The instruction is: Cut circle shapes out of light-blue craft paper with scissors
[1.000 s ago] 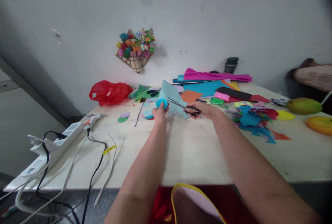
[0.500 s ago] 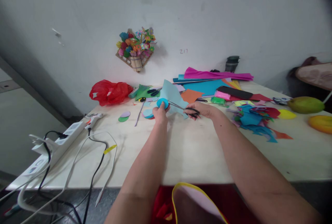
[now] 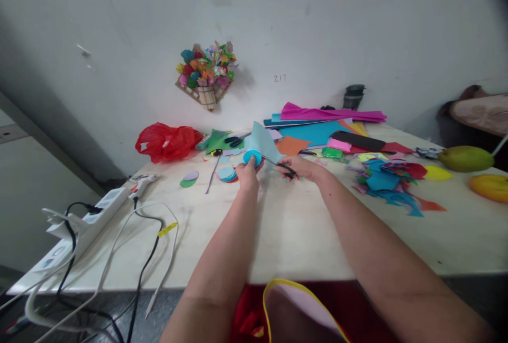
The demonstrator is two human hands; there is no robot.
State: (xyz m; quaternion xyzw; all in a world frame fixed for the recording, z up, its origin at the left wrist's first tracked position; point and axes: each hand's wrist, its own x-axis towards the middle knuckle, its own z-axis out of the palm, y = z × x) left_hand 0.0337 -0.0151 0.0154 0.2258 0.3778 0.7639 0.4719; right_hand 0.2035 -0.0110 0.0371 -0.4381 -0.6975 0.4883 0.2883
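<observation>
My left hand pinches a bright blue paper circle against a pale blue sheet, its thumb on the circle. My right hand is closed round the handles of black-handled scissors. The scissor blades point left, at the sheet just beside the circle's right edge. Left of my left hand lies a small pile of light blue discs with red ones under it. A green disc and a lilac disc lie farther left.
A red plastic bag sits at the back left. A power strip with cables lies at the left edge. Coloured sheets are stacked behind, with paper scraps and a yellow fruit on the right.
My right hand and the scissors have moved left, closer to the circle. My left hand has shifted slightly right with the circle and pale sheet, uncovering more of the disc pile.
</observation>
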